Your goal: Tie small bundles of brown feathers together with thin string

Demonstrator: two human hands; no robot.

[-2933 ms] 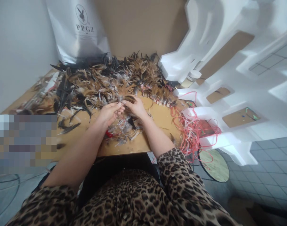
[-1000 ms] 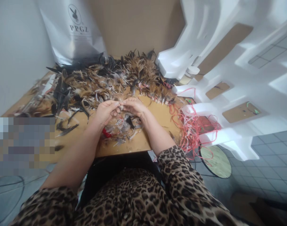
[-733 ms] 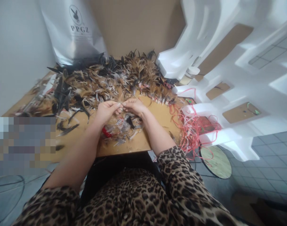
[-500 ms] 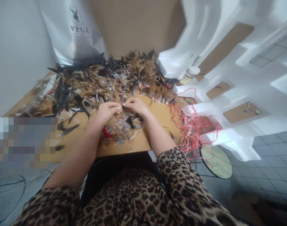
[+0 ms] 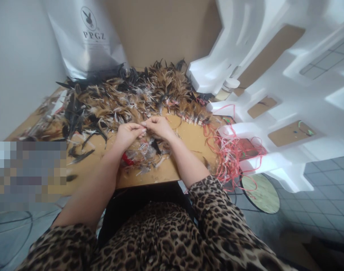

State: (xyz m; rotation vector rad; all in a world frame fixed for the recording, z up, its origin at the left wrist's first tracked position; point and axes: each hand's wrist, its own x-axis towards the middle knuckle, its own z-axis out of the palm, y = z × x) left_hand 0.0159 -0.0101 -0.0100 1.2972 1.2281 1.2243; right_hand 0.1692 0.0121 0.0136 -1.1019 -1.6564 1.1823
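Observation:
My left hand (image 5: 130, 134) and my right hand (image 5: 157, 127) meet over the near middle of the wooden table (image 5: 194, 140). Both are closed in a pinch, fingertips touching or almost so. Whatever sits between them is too small to make out. Just beyond the hands spreads a large heap of brown and black feathers (image 5: 112, 99). Under and in front of them lie scraps of clear plastic (image 5: 145, 150) and a red piece (image 5: 128, 159). A row of tied feather bunches (image 5: 193, 113) lies to the right, their pale ends toward me.
A tangle of red ribbon strips (image 5: 230, 154) hangs over the table's right edge, by white foam packing (image 5: 259, 131). A jar with a white lid (image 5: 228, 87) stands at the back right. A silver bag (image 5: 90, 49) stands behind the feathers. Below is a round stool (image 5: 261, 194).
My right hand has shifted slightly left, so its fingertips now come up against those of my left hand. The left hand has barely moved.

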